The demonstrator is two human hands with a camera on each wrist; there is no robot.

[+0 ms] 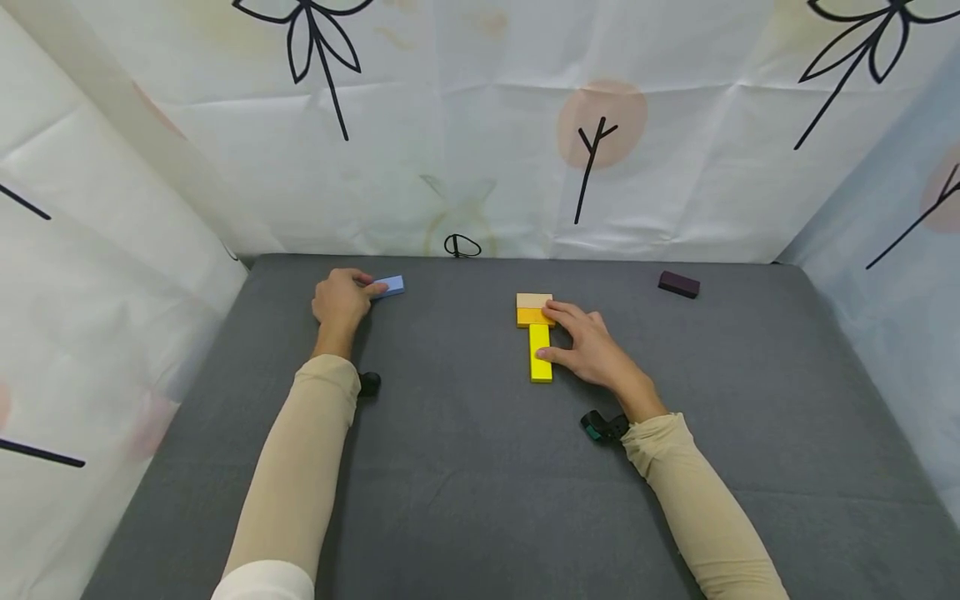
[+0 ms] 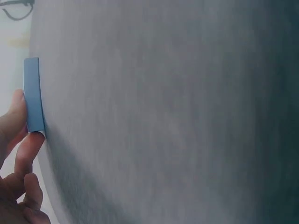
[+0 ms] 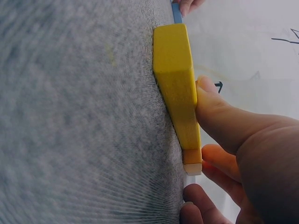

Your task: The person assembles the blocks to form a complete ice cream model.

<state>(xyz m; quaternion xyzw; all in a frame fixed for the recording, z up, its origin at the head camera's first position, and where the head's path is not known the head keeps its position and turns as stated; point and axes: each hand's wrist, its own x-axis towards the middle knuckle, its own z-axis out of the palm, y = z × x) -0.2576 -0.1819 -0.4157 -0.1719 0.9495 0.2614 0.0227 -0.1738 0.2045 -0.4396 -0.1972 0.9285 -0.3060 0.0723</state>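
Observation:
On the grey table at the left lies a light-blue block (image 1: 389, 286). My left hand (image 1: 341, 302) pinches its left end; the left wrist view shows the thumb (image 2: 17, 105) on the blue block's broad face and a bent finger at its end. Near the middle, a yellow block (image 1: 540, 367) stands lengthwise below an orange block (image 1: 527, 317), with a pale beige block (image 1: 534, 300) along the orange one's far side. My right hand (image 1: 592, 346) rests over them, thumb on the yellow block and fingertips at the orange block's right end.
A dark purple-brown block (image 1: 678, 284) lies by itself at the far right of the grey table (image 1: 450, 517). Patterned white cloth (image 1: 480, 150) hangs behind the table's far edge and along both sides.

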